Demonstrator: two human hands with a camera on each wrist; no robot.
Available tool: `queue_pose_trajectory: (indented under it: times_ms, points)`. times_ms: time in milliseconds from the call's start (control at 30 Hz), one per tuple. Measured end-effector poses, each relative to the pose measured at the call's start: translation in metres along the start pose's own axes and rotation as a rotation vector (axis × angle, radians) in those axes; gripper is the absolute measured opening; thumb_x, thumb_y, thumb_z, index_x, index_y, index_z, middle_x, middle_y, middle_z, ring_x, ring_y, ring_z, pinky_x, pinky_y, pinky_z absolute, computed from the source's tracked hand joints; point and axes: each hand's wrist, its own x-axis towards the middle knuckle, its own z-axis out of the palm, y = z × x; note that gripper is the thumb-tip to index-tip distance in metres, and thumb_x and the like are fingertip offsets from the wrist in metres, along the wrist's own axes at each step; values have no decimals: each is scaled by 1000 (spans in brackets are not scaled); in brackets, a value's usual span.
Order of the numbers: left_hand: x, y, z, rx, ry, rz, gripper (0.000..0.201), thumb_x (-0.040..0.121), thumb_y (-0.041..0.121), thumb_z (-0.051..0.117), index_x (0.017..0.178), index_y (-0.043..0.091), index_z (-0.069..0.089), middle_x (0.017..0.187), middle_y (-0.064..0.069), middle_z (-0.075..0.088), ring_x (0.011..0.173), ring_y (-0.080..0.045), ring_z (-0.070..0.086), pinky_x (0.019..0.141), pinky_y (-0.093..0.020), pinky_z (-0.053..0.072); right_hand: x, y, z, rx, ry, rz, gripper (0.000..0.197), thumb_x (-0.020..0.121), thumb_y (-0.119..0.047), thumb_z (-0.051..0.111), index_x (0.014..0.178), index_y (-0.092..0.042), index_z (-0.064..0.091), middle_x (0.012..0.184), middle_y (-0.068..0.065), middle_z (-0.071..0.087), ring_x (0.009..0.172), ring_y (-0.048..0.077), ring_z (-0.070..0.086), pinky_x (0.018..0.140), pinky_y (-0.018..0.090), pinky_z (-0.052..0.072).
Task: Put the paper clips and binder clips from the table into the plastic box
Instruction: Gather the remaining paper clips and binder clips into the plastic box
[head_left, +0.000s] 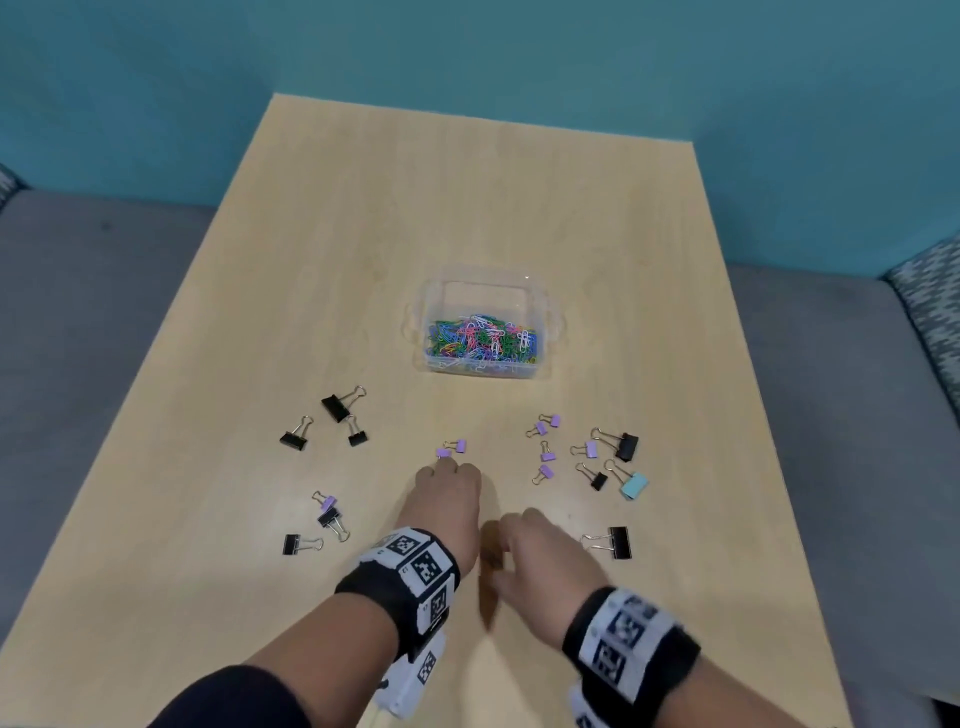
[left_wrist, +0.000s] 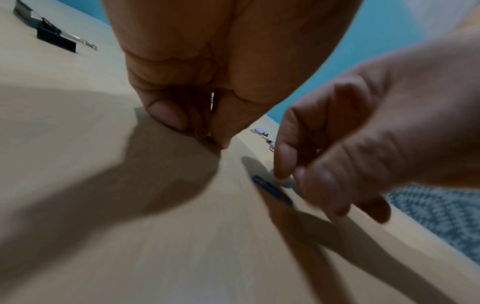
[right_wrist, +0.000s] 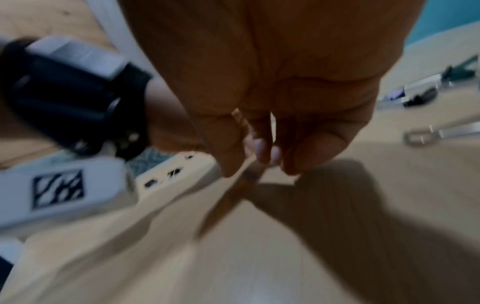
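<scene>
Both bare forearms reach forward over the table, each wrist wrapped in a black band with black-and-white square markers. The left hand (head_left: 447, 499) stretches farther out, palm down, fingers curled with their tips at the surface. The right hand (head_left: 540, 558) hangs nearer, fingers bent toward the thumb, blurred.

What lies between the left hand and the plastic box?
In the head view, two small purple binder clips lie just beyond the left hand; past them, bare table up to the plastic box.
</scene>
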Motion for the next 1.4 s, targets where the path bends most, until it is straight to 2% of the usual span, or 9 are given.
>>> queue_pose_trajectory:
  times_ms: [133,300,500,600,800,900,1133,1267,1400]
  points:
    - [-3,-3,5,33,23,80,28,77,-1,46,101,13,44,109,-6,48,91,-19,40,72,-26,32,-4,0,30,-38,83,-2,29,84,-6,44,107,-23,49,106,0,45,95,21,45,74,35,45]
    - [-4,-7,7,5,69,99,26,79,-3,43,86,20,32,97,-3,50,79,-16,32,64,-27,26,2,-3,31,-3,78,53,29,82,-3,41,98,-23,52,102,0,45,95,22,44,78,35,46]
    - [-3,-12,7,-50,62,118,24,78,-2,41,91,18,41,90,-2,47,79,-17,34,63,-28,24,10,-12,23,46,67,49,21,78,-8,42,88,-26,46,99,-1,48,94,22,45,78,35,44]
    - [2,-19,2,-204,66,23,19,81,-1,42,87,16,48,85,-2,52,78,-21,48,62,-30,35,14,-14,21,38,65,4,18,84,-12,43,91,-28,46,95,-3,47,90,21,44,75,36,45]
    - [0,-42,0,-352,95,-51,14,85,7,46,87,20,52,87,0,58,79,-21,54,70,-32,45,21,-22,16,-56,26,-33,32,79,0,39,65,-27,31,86,-4,32,82,19,33,66,29,30]
    - [3,-46,1,-401,119,-54,17,83,7,48,83,24,50,82,2,58,76,-20,55,69,-33,47,24,-25,17,-75,21,-65,27,76,-2,41,87,-23,54,93,-2,40,91,23,41,70,29,36]
    - [20,-50,-32,-479,269,-113,14,81,7,50,82,20,57,74,9,57,70,-18,54,58,-26,36,29,-29,14,-78,8,-113,42,76,1,39,110,-22,48,105,4,50,99,26,43,73,32,37]
    - [42,-54,-64,-515,319,-101,13,80,9,55,81,21,58,70,7,58,69,-17,57,59,-26,39,32,-27,14,-45,-24,-127,38,72,4,37,97,-23,49,96,1,45,92,23,40,69,32,35]
    - [65,-55,-92,-604,355,-86,16,78,6,55,77,22,58,66,4,57,60,-20,56,55,-26,44,43,-24,6,95,170,-66,18,82,-5,43,88,-23,43,89,-4,40,82,20,39,66,29,29]
